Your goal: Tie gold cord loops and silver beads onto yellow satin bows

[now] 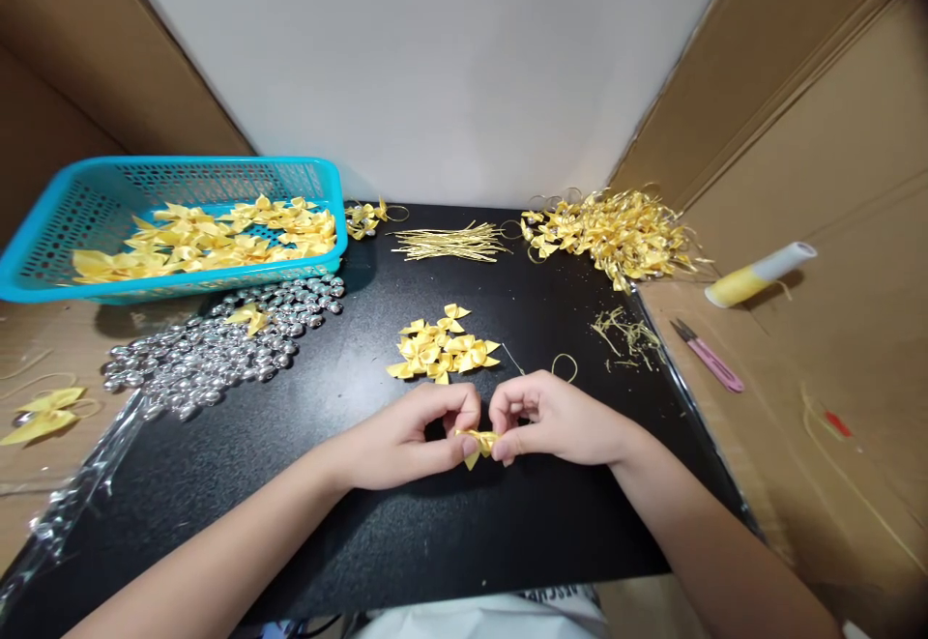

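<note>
Between my two hands, low over the black table, is a small yellow ribbon bow [479, 443]. My left hand [427, 431] pinches its left side between thumb and fingers. The right side is pinched by my right hand [551, 421]. Just beyond my hands lies a small pile of yellow bows [439, 344]. A needle [511, 357] lies to the right of that pile, above my right hand. Close by rests a loop of gold cord [565, 365]. My fingers cover part of the held bow.
A turquoise basket [170, 281] of yellow bows stands at the back left, with many silver beads [210, 354] before it. Gold cords [453, 243] lie at the back, finished-looking bows [616, 233] at back right. Thread snips [707, 354] and a thread tube [758, 275] are at right.
</note>
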{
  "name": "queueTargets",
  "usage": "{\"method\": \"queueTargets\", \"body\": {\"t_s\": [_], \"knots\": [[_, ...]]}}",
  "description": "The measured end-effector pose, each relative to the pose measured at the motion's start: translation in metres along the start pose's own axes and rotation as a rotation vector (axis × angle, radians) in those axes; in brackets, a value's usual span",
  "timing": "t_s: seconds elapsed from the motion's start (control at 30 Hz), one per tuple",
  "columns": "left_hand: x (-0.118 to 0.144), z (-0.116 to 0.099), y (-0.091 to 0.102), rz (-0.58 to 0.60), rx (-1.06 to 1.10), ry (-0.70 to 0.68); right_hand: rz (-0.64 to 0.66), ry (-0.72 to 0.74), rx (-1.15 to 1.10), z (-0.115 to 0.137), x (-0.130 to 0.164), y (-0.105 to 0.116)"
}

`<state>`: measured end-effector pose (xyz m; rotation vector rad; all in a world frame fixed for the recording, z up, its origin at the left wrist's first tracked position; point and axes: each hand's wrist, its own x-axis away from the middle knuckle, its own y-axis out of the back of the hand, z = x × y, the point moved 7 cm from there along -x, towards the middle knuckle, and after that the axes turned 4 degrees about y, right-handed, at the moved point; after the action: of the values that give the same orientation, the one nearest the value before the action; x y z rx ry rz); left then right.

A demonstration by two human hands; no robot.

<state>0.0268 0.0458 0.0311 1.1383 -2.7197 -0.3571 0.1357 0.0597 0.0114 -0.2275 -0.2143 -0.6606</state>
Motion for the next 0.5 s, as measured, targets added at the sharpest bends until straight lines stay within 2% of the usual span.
{"method": "queueTargets", "body": {"t_s": [0.1,0.17,0.23,0.3,0.33,0.4,0.43,0.5], "knots": [[0.001,0.001,0.012,-0.094,0.033,0.007,-0.085,0.094,0.029,0.006,0.000,0.007],[0.008,0.002,0.039,-0.301,0.005,0.002,-0.247,0.201,0.104,0.012,0.002,0.020],[0.028,0.002,0.083,-0.697,-0.115,0.022,-0.466,0.289,0.324,0.019,0.006,0.035],[0.062,-0.004,0.122,-1.141,-0.437,0.122,-0.625,0.328,0.660,0.024,0.010,0.041],[0.074,-0.005,0.135,-1.263,-0.612,0.218,-0.655,0.332,0.824,0.026,0.009,0.040],[0.083,-0.009,0.147,-1.336,-0.891,0.352,-0.648,0.326,1.051,0.024,0.004,0.035],[0.084,-0.011,0.148,-1.347,-0.973,0.359,-0.638,0.321,1.108,0.022,0.001,0.032],[0.076,-0.015,0.139,-1.316,-1.065,0.285,-0.659,0.311,1.161,0.019,-0.005,0.029]]}}
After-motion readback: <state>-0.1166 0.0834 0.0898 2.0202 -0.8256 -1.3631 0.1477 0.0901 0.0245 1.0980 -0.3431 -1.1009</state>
